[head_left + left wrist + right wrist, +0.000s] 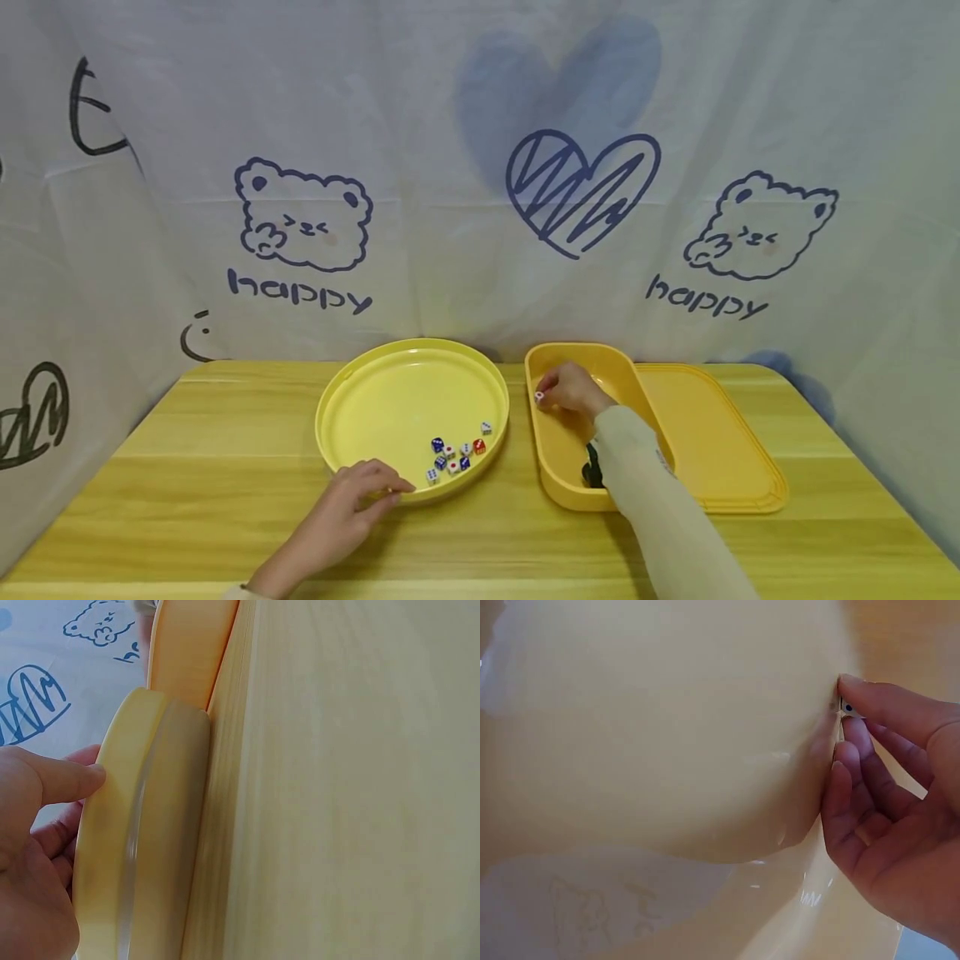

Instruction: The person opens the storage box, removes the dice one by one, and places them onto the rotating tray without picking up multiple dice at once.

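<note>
A round yellow tray (375,408) holds several dice (440,462) in white, blue and red, gathered toward its front right. My left hand (356,500) grips the tray's near rim; in the left wrist view its thumb (71,780) lies on the outer wall, with other fingers behind the edge. Inside the deep yellow-orange box (573,498), close to its left wall, my right hand (573,389) pinches a white die (538,397). That die's dotted face also shows between thumb and fingers in the right wrist view.
A dark object (592,471) lies in the front of the box, partly covered by the right sleeve (652,475). Right of the box, a flat yellow-orange lid (705,433) rests on the wood-grain table (187,467). Behind the table hangs a printed cloth (435,208).
</note>
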Motion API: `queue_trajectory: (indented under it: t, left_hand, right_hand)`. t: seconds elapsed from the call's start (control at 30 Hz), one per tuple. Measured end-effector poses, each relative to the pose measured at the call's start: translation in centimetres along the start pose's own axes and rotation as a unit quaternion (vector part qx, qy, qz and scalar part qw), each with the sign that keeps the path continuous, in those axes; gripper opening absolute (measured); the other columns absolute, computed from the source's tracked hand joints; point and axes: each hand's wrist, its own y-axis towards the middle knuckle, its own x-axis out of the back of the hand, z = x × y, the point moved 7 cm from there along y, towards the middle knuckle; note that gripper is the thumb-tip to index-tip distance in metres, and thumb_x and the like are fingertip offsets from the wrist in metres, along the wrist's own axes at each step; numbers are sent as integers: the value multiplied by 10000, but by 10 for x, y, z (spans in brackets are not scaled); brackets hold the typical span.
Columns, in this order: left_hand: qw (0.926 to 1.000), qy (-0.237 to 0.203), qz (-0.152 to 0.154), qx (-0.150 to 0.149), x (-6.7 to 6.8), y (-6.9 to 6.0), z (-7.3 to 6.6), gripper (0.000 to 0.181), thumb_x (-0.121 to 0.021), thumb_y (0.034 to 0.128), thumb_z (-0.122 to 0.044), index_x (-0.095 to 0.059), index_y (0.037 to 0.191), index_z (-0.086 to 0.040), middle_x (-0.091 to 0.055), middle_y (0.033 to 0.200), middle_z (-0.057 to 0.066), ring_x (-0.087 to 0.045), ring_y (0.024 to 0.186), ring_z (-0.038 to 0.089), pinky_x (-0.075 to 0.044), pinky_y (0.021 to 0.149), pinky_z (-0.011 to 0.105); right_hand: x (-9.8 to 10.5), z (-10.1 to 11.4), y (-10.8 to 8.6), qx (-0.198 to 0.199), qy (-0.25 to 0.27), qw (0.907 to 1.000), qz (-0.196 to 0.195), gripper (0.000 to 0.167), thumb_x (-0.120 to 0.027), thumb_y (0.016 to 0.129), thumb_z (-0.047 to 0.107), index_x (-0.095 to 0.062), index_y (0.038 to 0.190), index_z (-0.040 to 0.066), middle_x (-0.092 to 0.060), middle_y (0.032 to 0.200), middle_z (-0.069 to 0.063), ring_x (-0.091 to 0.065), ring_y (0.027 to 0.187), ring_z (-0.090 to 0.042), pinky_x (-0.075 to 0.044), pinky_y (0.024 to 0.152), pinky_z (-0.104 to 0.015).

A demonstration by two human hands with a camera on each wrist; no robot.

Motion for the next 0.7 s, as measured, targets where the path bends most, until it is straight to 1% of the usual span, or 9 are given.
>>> queue_trajectory:
  t: [0.13,0.37,0.53,0.7]
  left_hand:
    - [10000,-26,17,-6,0,1,0,236,-712,818,30,-728,971,-150,-661,918,-90,-593,856,100,-477,758,320]
    - [10000,-73,-16,-40,0,1,0,234,-715,810,41,-731,961,-136,-664,907,-78,-594,846,100,-484,744,311]
    - [9999,-127,26,-13,0,2,0,229,-711,813,39,-731,962,-135,-666,910,-76,-593,849,98,-478,750,315]
    - [9999,-122,34,32,1,2,1,222,-711,818,31,-731,957,-142,-664,910,-81,-591,852,99,-477,748,314]
  right_hand:
    - [-1,1,3,170,-197,9997,-16,91,-740,777,3,-708,854,-32,-620,723,-9,-475,598,-121,-411,558,-223]
    - [-2,8,3,565,-550,9969,42,79,-702,810,-8,-707,885,-34,-648,766,-44,-510,620,-137,-444,579,-236]
    - [5,9,3,744,-697,9948,9,82,-697,798,-20,-710,879,-29,-655,772,-44,-513,636,-140,-448,597,-251]
    - [13,8,1,840,-702,9940,-51,99,-705,805,-2,-716,899,-28,-665,793,-44,-529,682,-150,-460,647,-279]
